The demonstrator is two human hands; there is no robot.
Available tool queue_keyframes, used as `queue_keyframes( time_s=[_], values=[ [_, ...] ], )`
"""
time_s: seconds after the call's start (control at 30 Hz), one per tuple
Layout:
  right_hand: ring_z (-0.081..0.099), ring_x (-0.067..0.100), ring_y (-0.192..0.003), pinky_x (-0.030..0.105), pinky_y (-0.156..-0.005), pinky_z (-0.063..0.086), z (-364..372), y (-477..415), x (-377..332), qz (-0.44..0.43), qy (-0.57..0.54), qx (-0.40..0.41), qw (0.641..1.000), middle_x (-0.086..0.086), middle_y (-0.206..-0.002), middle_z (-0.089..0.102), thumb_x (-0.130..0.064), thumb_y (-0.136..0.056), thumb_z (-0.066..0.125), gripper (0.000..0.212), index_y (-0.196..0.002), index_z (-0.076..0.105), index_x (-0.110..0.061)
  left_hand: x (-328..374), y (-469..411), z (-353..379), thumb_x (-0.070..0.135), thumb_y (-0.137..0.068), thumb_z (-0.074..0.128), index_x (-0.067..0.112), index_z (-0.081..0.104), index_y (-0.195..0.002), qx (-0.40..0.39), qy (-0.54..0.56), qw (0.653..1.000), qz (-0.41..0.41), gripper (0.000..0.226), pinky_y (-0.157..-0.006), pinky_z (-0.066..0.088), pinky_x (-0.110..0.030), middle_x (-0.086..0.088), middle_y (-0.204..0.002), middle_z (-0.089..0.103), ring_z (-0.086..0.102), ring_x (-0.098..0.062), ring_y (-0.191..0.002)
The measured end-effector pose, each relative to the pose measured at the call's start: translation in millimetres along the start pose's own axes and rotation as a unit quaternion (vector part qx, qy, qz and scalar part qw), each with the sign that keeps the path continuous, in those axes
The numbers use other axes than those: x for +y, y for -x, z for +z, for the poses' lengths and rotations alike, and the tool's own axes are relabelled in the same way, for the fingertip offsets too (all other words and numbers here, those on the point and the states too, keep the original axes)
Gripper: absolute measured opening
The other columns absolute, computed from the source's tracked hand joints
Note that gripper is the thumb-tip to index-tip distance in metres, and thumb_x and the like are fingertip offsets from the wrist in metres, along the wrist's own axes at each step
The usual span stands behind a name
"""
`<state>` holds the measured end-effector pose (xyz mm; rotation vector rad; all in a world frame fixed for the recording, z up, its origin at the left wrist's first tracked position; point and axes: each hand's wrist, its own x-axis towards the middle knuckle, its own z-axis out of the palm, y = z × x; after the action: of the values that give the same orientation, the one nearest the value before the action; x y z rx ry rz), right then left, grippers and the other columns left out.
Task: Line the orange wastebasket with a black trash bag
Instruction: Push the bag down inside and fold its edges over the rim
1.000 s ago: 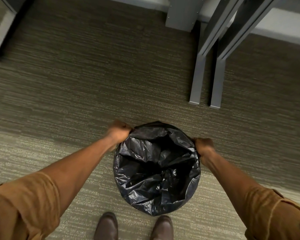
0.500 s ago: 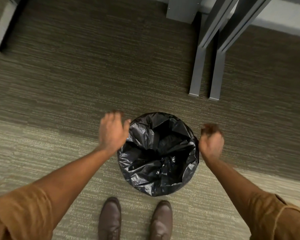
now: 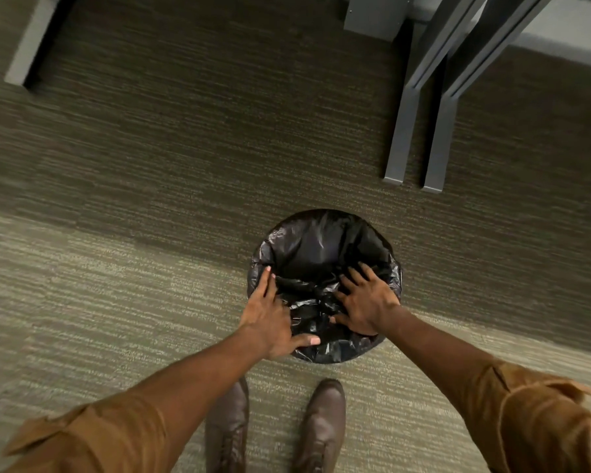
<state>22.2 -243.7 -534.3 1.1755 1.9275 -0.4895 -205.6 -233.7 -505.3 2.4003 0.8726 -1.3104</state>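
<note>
At the bottom of the frame stand two brown shoes (image 3: 321, 421). Just above, lower centre, the left hand (image 3: 270, 319) and right hand (image 3: 367, 303) lie flat with fingers spread, gripping nothing, pressing the black bag (image 3: 321, 247) that covers the bin. Grey legs (image 3: 413, 138) stand upper right.

Open carpet (image 3: 123, 274) left and right of the bag-covered wastebasket (image 3: 321, 240) — grey desk legs (image 3: 398, 145) stand beyond, shoes (image 3: 321, 421) near
</note>
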Motion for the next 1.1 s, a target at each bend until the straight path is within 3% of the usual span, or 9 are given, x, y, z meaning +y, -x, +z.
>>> queue_keyframes(
  time_s=[0.13,0.23,0.3,0.37,0.5,0.63,0.8,0.97,1.1],
  values=[
    [0.011,0.035,-0.166,0.057,-0.132,-0.008,8,-4,4,0.019,0.030,-0.059,0.998,0.012,-0.177,0.027,-0.085,-0.095,0.019,0.096,-0.169,0.029,-0.026,-7,0,-6,0.105,-0.074,-0.003,0.010,0.052,-0.160,-0.041,-0.017,0.999,-0.014,0.140,-0.128,-0.017,-0.066,-0.019,-0.176,0.034,0.009,-0.044,-0.168],
    [0.035,0.037,-0.156,0.055,-0.132,0.009,6,2,3,0.008,0.008,0.016,1.000,0.016,-0.161,0.050,-0.079,-0.097,0.027,0.087,-0.158,0.050,-0.021,-5,1,-17,0.104,-0.077,0.001,0.007,0.066,-0.144,0.036,-0.030,0.999,-0.006,0.135,-0.128,0.000,-0.066,-0.020,-0.158,0.056,0.037,-0.041,-0.155],
    [0.055,0.038,-0.131,0.051,-0.120,0.033,-4,7,0,-0.011,-0.013,0.120,0.993,0.017,-0.134,0.066,-0.062,-0.100,0.037,0.064,-0.134,0.065,-0.016,0,0,-23,0.094,-0.090,0.012,0.006,0.072,-0.130,0.135,0.000,0.991,0.000,0.114,-0.121,0.020,-0.061,-0.021,-0.136,0.068,0.053,-0.038,-0.134],
    [0.061,0.037,-0.115,0.050,-0.101,0.043,-20,9,-3,-0.017,-0.045,0.191,0.980,0.015,-0.118,0.070,-0.047,-0.100,0.045,0.044,-0.119,0.068,-0.015,6,-2,-27,0.079,-0.101,0.029,0.005,0.072,-0.122,0.195,0.033,0.980,-0.004,0.088,-0.111,0.034,-0.056,-0.020,-0.124,0.072,0.057,-0.037,-0.124],
    [0.063,0.037,-0.118,0.047,-0.097,0.050,-62,-3,-6,-0.041,-0.155,0.200,0.967,0.013,-0.125,0.068,-0.035,-0.097,0.055,0.041,-0.134,0.059,-0.019,16,-3,-31,0.050,-0.100,0.063,0.006,0.071,-0.121,0.195,0.070,0.978,-0.035,0.049,-0.106,0.040,-0.051,-0.019,-0.124,0.070,0.057,-0.036,-0.121],
    [0.068,0.040,-0.121,0.048,-0.097,0.057,-107,-34,-1,0.045,-0.370,0.183,0.910,0.014,-0.131,0.072,-0.043,-0.097,0.060,0.048,-0.141,0.056,-0.024,13,-4,-18,0.043,-0.096,0.067,0.006,0.069,-0.127,0.162,0.060,0.984,-0.053,0.048,-0.112,0.036,-0.052,-0.017,-0.127,0.068,0.056,-0.036,-0.124],
    [0.070,0.030,-0.120,0.039,-0.102,0.056,-123,-65,12,0.074,-0.439,0.143,0.884,0.011,-0.126,0.077,-0.037,-0.098,0.070,0.031,-0.125,0.074,-0.022,8,3,7,0.042,-0.104,0.057,0.007,0.072,-0.130,0.151,0.063,0.985,-0.044,0.046,-0.120,0.031,-0.055,-0.017,-0.130,0.071,0.057,-0.036,-0.128],
    [0.078,0.019,-0.084,0.039,-0.082,0.062,-114,-43,21,0.085,-0.532,0.278,0.795,-0.002,-0.085,0.082,-0.019,-0.097,0.068,0.008,-0.098,0.076,-0.020,-1,15,2,0.031,-0.102,0.060,0.005,0.075,-0.119,0.268,0.100,0.958,0.010,0.035,-0.107,0.047,-0.051,-0.017,-0.117,0.076,0.062,-0.034,-0.118],
    [0.076,0.016,-0.079,0.042,-0.073,0.062,-90,-1,33,0.179,-0.481,0.446,0.733,-0.004,-0.092,0.080,-0.030,-0.095,0.072,0.011,-0.098,0.079,-0.022,-25,0,-19,0.039,-0.097,0.071,0.007,0.074,-0.119,0.398,0.166,0.897,-0.101,0.039,-0.092,0.057,-0.045,-0.016,-0.124,0.072,0.066,-0.031,-0.113]
  ],
)
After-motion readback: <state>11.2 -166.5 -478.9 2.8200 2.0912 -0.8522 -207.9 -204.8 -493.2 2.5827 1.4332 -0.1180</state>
